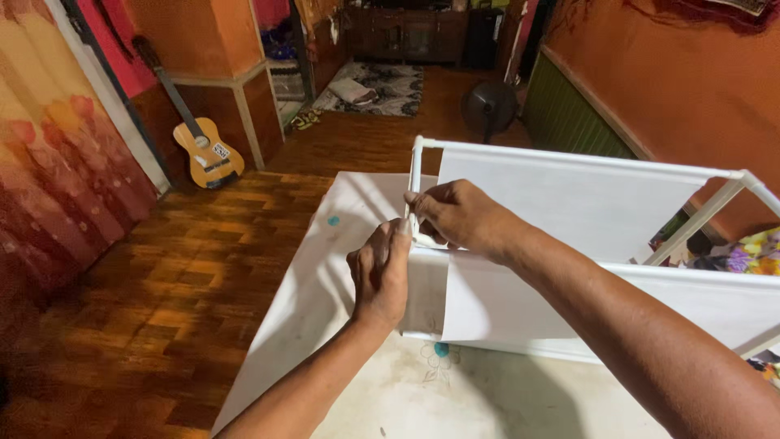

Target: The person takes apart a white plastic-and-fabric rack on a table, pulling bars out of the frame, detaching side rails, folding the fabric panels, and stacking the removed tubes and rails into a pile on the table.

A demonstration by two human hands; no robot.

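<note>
A white tube-frame rack (569, 158) with white fabric shelves (585, 203) lies on its side on a white sheet. My left hand (380, 272) is closed around the rack's upright corner tube, low on it. My right hand (463, 218) pinches the same tube and the fabric edge where a middle shelf meets the corner. The joint itself is hidden under my fingers.
The white sheet (325, 276) with small blue marks covers part of a wooden parquet floor (162, 276). A small guitar (207, 150) leans by an orange pillar at the left. A floor fan (490, 106) stands behind the rack; colourful cloth (751, 252) lies at the right.
</note>
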